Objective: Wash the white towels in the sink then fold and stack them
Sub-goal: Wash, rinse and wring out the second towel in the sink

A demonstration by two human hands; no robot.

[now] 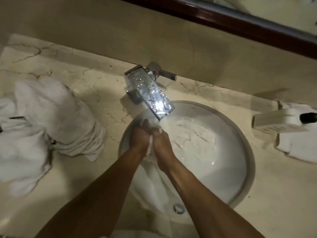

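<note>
A wet white towel (192,133) lies in the round white sink (240,169), spread over the basin and hanging down under my wrists. My left hand (140,136) and my right hand (162,143) are pressed together just under the chrome tap (149,93), both gripping a bunched fold of that towel between them. Water runs from the tap's spout onto the towel at my fingertips. A heap of crumpled white towels (51,117) sits on the marble counter (96,86) to the left of the sink.
A white box-shaped dispenser (277,122) with a black tip rests on a white cloth (298,148) at the counter's right. The overflow ring (178,207) shows on the sink's near wall. A dark-framed mirror (223,18) runs along the wall behind.
</note>
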